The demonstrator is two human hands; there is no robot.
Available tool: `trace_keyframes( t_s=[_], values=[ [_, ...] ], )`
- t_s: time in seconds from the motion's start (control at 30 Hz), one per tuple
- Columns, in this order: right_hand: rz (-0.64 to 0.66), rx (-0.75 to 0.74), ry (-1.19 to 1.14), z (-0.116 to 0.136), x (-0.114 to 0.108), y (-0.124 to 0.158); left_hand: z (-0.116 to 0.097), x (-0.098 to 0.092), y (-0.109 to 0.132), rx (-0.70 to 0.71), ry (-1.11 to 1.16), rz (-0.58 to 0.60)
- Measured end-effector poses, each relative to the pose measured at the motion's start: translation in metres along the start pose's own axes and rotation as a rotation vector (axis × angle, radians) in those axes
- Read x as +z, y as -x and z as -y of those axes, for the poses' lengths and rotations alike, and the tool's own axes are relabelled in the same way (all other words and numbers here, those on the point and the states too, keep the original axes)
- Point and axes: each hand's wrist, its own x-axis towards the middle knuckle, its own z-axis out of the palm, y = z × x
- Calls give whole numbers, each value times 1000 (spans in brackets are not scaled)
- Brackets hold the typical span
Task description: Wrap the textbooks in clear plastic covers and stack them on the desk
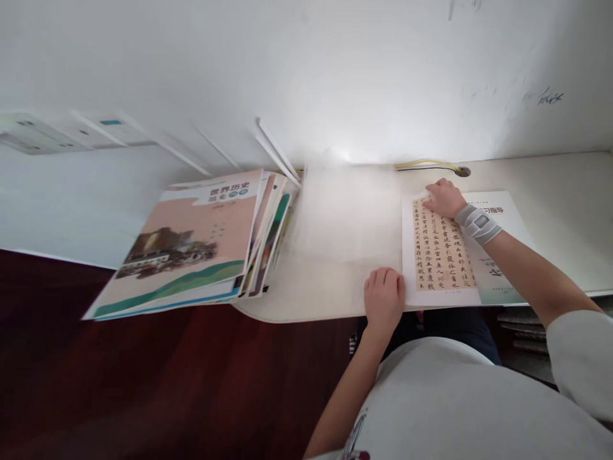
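A calligraphy booklet, its tan face covered in columns of black brush characters, lies near the desk's front edge. It overlaps a white and pale green study-guide book on its right. My right hand, with a grey band at the wrist, pinches the booklet's top left part with bent fingers. Down at its lower left corner, my left hand rests on the desk edge with fingers curled in and held together. The thumb is hidden, and what those fingers hold, if anything, does not show.
Left on the white desk stands a leaning stack of books, topped by a pink world history workbook that juts past the edge. Yellow and black cables run to a hole by the wall. Dark red floor lies below.
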Motion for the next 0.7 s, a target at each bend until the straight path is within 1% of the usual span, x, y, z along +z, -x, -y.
trace_keyframes(
  t_s=[0.17, 0.3, 0.37, 0.47, 0.53, 0.63, 0.7],
  values=[
    [-99, 71, -129, 0, 12, -6, 0, -1, 1, 20, 9, -7],
    [-186, 114, -191, 1, 15, -14, 1, -3, 1, 15, 23, -6],
    [-195, 132, -219, 3, 15, -17, 1, -5, 2, 13, 26, -2],
    [-165, 138, -251, 10, 15, -22, -5, -10, 5, 27, 22, -14],
    [-131, 138, -246, 15, 15, -26, -16, -14, 8, 102, 40, -23],
    [-80, 154, -210, 16, 13, -33, -37, -17, 12, 345, 86, 15],
    [-45, 138, -188, 9, 8, -37, -49, -16, 12, 473, 79, 41]
  ],
)
